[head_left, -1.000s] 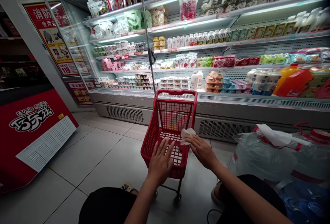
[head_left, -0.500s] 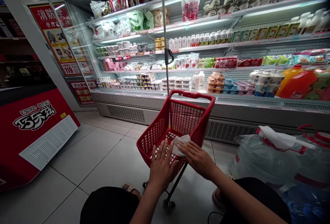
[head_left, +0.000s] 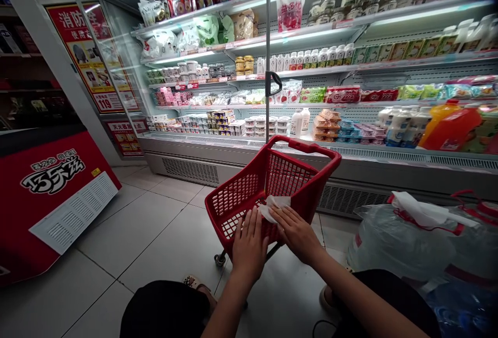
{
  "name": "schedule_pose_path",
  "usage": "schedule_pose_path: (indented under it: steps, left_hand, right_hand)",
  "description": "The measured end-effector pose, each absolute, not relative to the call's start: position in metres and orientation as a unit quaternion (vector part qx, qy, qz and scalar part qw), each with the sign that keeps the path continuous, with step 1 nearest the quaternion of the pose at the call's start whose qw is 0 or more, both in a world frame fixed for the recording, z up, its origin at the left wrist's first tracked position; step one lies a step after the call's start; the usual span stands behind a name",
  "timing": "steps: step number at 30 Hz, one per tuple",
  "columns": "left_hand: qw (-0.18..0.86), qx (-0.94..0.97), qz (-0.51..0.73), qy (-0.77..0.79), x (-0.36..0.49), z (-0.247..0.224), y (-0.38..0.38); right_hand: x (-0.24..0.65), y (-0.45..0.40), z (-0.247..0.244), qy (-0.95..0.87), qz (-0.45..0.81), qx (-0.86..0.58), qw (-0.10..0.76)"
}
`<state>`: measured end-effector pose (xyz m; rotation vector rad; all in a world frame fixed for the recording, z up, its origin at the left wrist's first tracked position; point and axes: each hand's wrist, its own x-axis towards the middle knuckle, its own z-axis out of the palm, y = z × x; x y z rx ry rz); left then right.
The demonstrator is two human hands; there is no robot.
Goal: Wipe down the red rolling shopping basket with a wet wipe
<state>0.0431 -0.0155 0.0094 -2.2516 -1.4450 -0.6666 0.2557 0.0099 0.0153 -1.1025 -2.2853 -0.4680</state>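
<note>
A red rolling shopping basket [head_left: 298,195] with perforated walls and a tall pole stands tilted in front of me. My right hand [head_left: 298,234] presses a crumpled white tissue [head_left: 278,203] onto its near right rim, fingers laid over the tissue. Beside it, my left hand [head_left: 249,244] rests on the near rim with fingers stretched out and nothing in them. The fingertips of both hands are close together. A caster wheel [head_left: 220,259] shows under the basket's left side; the tissue's underside is hidden by my fingers.
A lit refrigerated display [head_left: 233,167] with shelves of dairy and drinks spans the back. On the left is a red freezer chest [head_left: 50,198]. Large plastic-wrapped water bottles [head_left: 400,239] stand at my right. My knees flank the basket.
The basket has turned, its far handle end and pole swinging right. My left hand has shifted slightly right along with the rim, and my right hand with the tissue has moved a little.
</note>
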Motion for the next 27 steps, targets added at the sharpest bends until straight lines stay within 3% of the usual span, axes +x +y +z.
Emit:
schedule_pose_path:
  steps: [14,27]
  left_hand:
    - [0.168,-0.810,-0.239,-0.509,0.012,0.015,0.000]
    - [0.151,-0.837,-0.252,-0.462,0.065,0.014,0.012]
  right_hand:
    - [0.359,0.046,0.046,-0.787,-0.248,-0.490,0.281]
    - [0.294,0.014,0.035,-0.837,-0.212,-0.435,0.256]
